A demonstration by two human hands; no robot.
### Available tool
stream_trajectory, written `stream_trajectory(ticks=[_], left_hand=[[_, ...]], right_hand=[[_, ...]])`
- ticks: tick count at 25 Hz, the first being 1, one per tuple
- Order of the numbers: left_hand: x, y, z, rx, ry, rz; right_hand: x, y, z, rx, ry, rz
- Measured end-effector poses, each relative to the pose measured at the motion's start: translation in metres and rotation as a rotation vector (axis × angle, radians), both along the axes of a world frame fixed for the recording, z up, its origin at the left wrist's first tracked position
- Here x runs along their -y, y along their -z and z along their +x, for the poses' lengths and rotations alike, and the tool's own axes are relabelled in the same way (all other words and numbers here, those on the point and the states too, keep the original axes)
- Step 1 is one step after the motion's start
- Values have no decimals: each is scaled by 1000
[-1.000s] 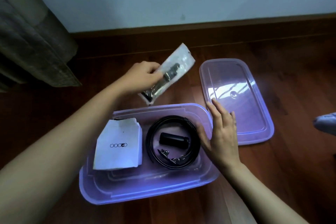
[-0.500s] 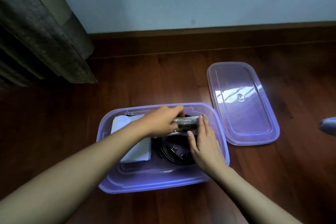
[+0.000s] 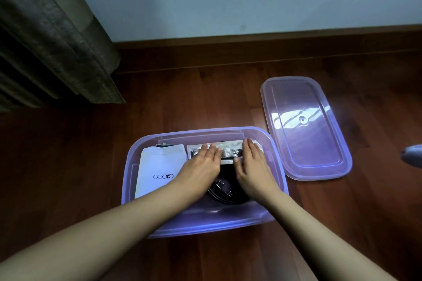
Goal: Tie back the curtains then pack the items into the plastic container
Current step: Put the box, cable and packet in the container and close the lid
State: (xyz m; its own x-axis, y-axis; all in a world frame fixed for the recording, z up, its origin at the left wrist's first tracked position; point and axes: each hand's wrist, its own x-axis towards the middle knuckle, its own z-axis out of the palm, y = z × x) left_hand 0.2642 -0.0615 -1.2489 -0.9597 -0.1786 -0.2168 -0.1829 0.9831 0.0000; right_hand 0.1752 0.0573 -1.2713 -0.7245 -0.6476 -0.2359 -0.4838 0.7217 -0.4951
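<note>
Dark wooden floor [image 3: 205, 98] meets a pale wall, with a grey curtain [image 3: 57, 41] hanging well beyond the far left corner of the container. A purple see-through plastic container [image 3: 205, 227] sits open on the floor. Its matching lid [image 3: 306, 128] lies flat on the floor just beside the container's right side, touching or nearly touching its rim.

Inside the container, a white pouch [image 3: 159, 166] with printed lettering lies along the left side. A clear plastic packet [image 3: 227, 151] holding dark metal parts lies along the far wall. A black coiled strap [image 3: 225, 191] with metal fittings occupies the right half, partly hidden under the hands.

The left hand [image 3: 201, 164] lies flat with fingers straight, fingertips resting on the left part of the packet. The right hand [image 3: 253, 166] is likewise flat, fingers straight on the packet's right part. Neither hand grips anything.

A pale object [image 3: 413, 155] shows at the frame edge, well to the right of the container; it cannot be identified.
</note>
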Motion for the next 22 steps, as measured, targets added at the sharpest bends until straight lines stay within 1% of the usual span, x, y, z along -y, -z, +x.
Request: stream_trajectory(ticks=[1,2,3,4,5,6,7,8,9,10,11,12,13,15,16,18,19,21,22], left_hand=[[4,1,-1,-66,24,-31],[5,-1,0,-87,36,-49],[7,-3,3,-118,98,-66],[8,-9,6,-111,86,-73],[8,-9,11,-100,89,-33],[7,-10,19,-101,66,4],[5,-11,28,-154,37,15],[3,-13,38,-143,-29,27],[3,-11,49,-117,-97,30],[6,-7,60,-35,-155,37],[10,-2,70,8,-200,19],[12,1,76,58,-230,10],[14,7,80,61,-235,5],[18,14,83,-6,-223,61],[19,13,81,-1,-241,116],[19,14,78,9,-272,184],[19,15,79,-2,-282,205],[17,14,78,25,-303,241],[16,12,77,50,-315,250]], right_hand=[[-2,-8,-3,-41,13,-102],[-5,-17,-7,-138,27,-203],[-8,-29,-15,-270,57,-282],[-12,-38,-26,-395,122,-332],[-19,-45,-40,-460,234,-362],[-27,-46,-54,-447,395,-393],[-37,-44,-68,-376,598,-432],[-48,-38,-80,-270,824,-451],[-59,-30,-86,-161,1046,-428],[-69,-23,-87,-56,1231,-370],[-78,-15,-84,53,1362,-316],[-85,-9,-81,154,1448,-279],[-90,-4,-79,239,1505,-239],[-95,3,-74,361,1538,-128],[-95,4,-73,389,1520,-88],[-94,7,-75,357,1467,-59],[-92,7,-77,322,1479,-95],[-88,2,-84,249,1567,-209],[-86,0,-86,250,1611,-274]])
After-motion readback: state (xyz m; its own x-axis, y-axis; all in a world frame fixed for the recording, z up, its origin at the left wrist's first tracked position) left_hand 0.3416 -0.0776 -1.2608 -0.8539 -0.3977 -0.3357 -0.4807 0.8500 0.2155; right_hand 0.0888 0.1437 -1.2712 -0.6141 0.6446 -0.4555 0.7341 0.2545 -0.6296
